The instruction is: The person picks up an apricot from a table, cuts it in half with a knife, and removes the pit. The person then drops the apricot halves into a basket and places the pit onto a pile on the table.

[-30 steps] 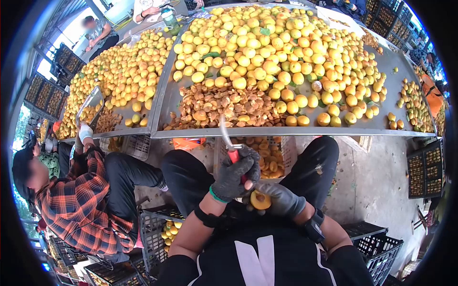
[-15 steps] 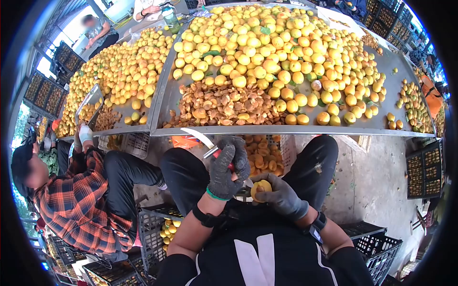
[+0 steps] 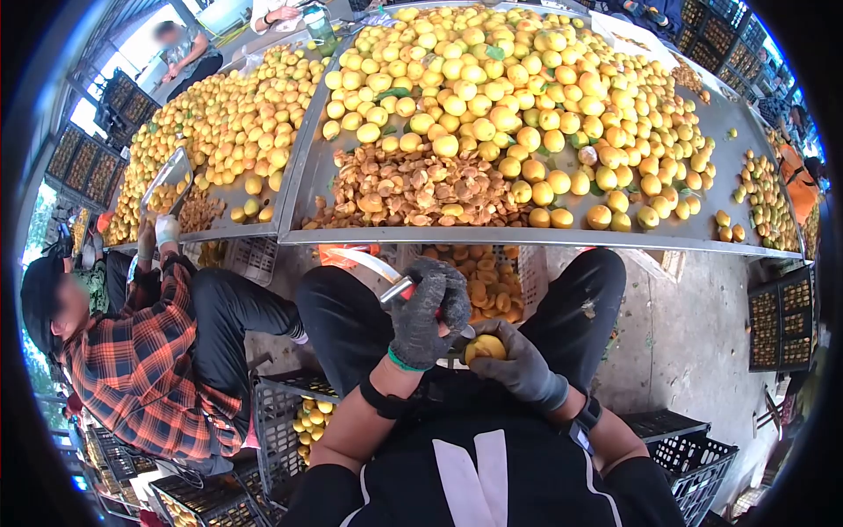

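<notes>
My left hand, in a dark grey glove, is shut on a knife with a red handle; its curved blade points up and to the left. My right hand, also gloved, grips a yellow apricot just right of the left hand, over my lap. The two hands touch. In front of me a metal table carries a big heap of whole apricots and a pile of brown pits near its front edge.
A white crate of cut apricot halves stands under the table between my knees. A person in a plaid shirt sits at my left. Dark crates with fruit sit by my legs; racks of fruit stand at the right.
The knife blade swung from upright to pointing left. My right hand turned the apricot and lifted it slightly toward the left hand.
</notes>
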`<action>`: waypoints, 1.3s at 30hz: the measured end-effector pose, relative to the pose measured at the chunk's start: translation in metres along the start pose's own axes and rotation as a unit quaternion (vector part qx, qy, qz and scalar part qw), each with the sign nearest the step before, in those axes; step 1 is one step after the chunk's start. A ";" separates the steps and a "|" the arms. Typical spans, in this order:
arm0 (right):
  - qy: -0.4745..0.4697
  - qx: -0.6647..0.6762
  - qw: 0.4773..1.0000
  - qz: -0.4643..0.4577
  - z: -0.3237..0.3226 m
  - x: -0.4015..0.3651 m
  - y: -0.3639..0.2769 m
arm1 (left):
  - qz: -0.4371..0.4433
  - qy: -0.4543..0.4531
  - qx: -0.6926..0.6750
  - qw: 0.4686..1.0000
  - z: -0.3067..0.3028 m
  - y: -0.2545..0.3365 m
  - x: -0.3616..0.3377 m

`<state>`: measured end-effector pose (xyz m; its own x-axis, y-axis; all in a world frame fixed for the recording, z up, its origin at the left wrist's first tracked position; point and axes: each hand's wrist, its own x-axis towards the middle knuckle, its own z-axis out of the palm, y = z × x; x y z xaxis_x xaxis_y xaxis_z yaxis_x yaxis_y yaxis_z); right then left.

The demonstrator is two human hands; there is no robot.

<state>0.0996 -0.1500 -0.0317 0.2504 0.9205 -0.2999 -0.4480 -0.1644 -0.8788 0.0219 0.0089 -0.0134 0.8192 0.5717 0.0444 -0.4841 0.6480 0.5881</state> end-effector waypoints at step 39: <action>0.038 0.091 0.993 -0.057 0.017 -0.008 -0.004 | -0.019 -0.011 0.022 1.000 0.018 -0.009 -0.002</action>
<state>0.0844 -0.1509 -0.0191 0.3697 0.8991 -0.2346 -0.5587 0.0133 -0.8293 0.0301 -0.0073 -0.0044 0.8442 0.5347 0.0389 -0.4381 0.6463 0.6248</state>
